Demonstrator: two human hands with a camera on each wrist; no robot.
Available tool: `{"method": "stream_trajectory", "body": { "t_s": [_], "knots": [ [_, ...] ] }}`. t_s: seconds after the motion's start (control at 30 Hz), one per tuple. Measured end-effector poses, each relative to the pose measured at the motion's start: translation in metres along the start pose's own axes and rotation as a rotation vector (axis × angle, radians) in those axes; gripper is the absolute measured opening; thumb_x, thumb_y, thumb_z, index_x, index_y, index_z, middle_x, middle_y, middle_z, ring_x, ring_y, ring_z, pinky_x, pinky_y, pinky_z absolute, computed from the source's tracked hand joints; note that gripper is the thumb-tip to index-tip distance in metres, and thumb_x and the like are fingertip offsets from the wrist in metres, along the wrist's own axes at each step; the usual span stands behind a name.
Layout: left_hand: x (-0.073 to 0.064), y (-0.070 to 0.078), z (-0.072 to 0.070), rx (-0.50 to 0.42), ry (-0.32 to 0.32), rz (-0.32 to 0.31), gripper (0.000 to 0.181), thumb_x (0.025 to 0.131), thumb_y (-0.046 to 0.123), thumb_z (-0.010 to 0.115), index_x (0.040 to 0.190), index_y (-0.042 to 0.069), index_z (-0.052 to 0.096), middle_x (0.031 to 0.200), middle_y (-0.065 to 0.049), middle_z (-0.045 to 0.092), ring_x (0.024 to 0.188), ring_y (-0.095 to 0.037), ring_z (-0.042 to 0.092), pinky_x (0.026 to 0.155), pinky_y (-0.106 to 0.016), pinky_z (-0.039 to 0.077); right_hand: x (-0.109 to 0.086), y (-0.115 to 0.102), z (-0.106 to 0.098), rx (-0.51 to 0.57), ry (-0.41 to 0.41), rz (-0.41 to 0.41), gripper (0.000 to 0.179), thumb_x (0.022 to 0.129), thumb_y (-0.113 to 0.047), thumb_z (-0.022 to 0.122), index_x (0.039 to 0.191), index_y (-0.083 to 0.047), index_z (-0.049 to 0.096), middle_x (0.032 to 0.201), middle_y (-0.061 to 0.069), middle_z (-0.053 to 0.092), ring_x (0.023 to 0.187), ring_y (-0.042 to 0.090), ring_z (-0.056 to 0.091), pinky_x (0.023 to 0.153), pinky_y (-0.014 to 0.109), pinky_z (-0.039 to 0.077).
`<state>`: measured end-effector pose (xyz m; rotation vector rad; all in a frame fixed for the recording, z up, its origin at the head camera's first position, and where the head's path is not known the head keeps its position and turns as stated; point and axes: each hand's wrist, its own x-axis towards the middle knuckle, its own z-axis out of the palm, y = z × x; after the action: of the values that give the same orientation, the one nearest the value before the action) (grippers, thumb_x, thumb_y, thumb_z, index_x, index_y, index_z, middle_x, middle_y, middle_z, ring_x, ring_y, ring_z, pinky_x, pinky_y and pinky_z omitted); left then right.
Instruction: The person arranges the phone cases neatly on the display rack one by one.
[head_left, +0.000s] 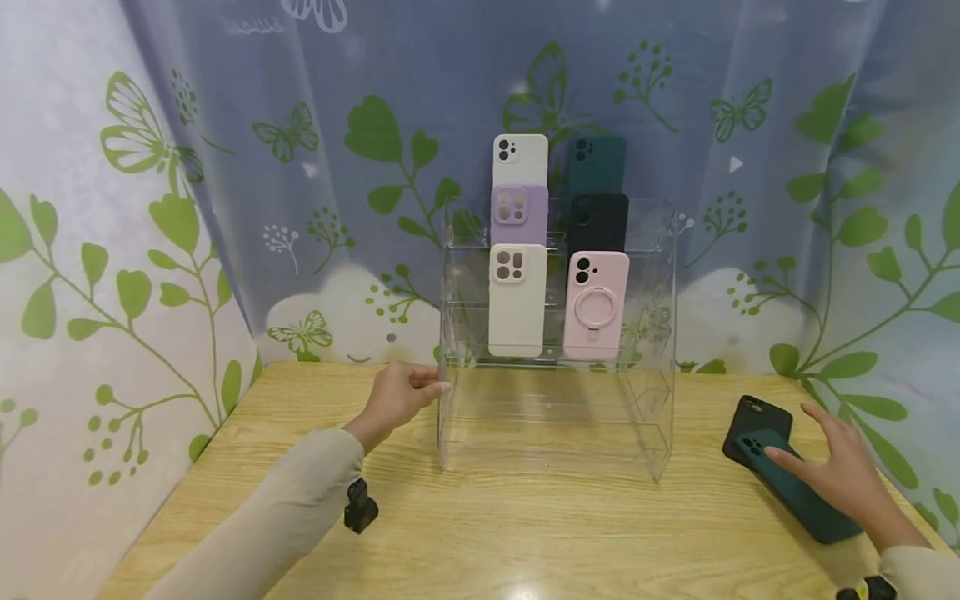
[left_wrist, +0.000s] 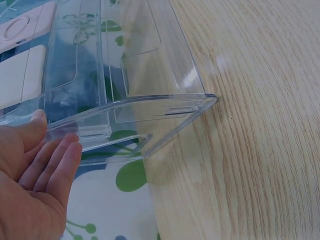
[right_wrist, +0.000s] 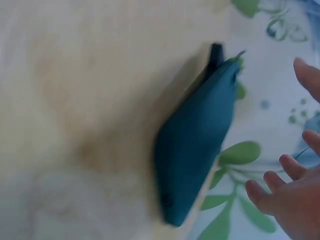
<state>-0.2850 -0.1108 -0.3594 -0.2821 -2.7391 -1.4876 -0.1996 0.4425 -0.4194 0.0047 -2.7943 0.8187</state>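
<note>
A clear tiered display stand [head_left: 555, 454] stands on the table with phone cases leaning in two columns. My left hand [head_left: 397, 398] pinches the stand's left side panel; in the left wrist view the thumb of that hand [left_wrist: 37, 175] lies on one side of the edge and the fingers on the other. At the right, my right hand [head_left: 840, 467] hovers with fingers spread, apart from a teal phone case [head_left: 813, 504]. That case lies partly on top of a black phone case [head_left: 772, 414]. In the right wrist view the teal case is blurred.
On the stand are a cream case [head_left: 517, 312], a pink case with a ring [head_left: 594, 333], a lavender case [head_left: 531, 218], a black case [head_left: 600, 223], a white case [head_left: 521, 167] and a dark teal case [head_left: 600, 171]. A patterned curtain [head_left: 465, 92] hangs behind the table [head_left: 450, 533].
</note>
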Motion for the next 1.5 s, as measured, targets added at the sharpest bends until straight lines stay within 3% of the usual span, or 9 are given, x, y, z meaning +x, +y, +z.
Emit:
{"method": "stream_trajectory", "body": {
  "t_s": [0.2,0.47,0.97,1.5],
  "knots": [
    [-0.001,0.0,-0.001,-0.002,0.003,-0.007,0.041,0.089,0.02,0.071,0.124,-0.001,0.063,0.118,-0.017,0.066,0.103,-0.029,0.066,0.079,-0.035,0.057,-0.001,0.022,0.006,-0.013,-0.1,0.011,0.095,0.091,-0.038,0.066,0.147,0.014,0.008,0.141,0.048,0.014,0.123,0.068,0.013,0.085,0.077,0.025],
    [0.0,0.001,0.0,-0.002,0.007,0.006,0.04,0.089,0.018,0.07,0.123,-0.002,0.064,0.117,-0.018,0.066,0.103,-0.029,0.066,0.079,-0.035,0.058,0.004,0.029,0.014,-0.03,-0.225,0.042,0.095,0.092,-0.039,0.065,0.146,0.016,0.008,0.137,0.051,0.014,0.111,0.068,0.029,0.082,0.073,0.037],
    [0.001,0.001,0.0,-0.01,0.003,0.022,0.037,0.089,0.016,0.07,0.12,-0.003,0.065,0.118,-0.018,0.066,0.104,-0.03,0.066,0.078,-0.034,0.058,0.011,0.029,0.02,-0.098,-0.286,0.063,0.095,0.088,-0.046,0.067,0.141,0.019,0.023,0.133,0.05,0.024,0.115,0.066,0.029,0.085,0.072,0.035],
    [0.002,-0.001,0.0,-0.017,0.006,0.014,0.038,0.089,0.016,0.071,0.121,-0.003,0.065,0.118,-0.018,0.066,0.105,-0.029,0.066,0.078,-0.033,0.058,0.015,0.027,0.018,-0.107,-0.294,0.1,0.096,0.088,-0.049,0.065,0.14,0.02,0.024,0.133,0.051,0.023,0.114,0.066,0.031,0.084,0.07,0.039]
  ]
}}
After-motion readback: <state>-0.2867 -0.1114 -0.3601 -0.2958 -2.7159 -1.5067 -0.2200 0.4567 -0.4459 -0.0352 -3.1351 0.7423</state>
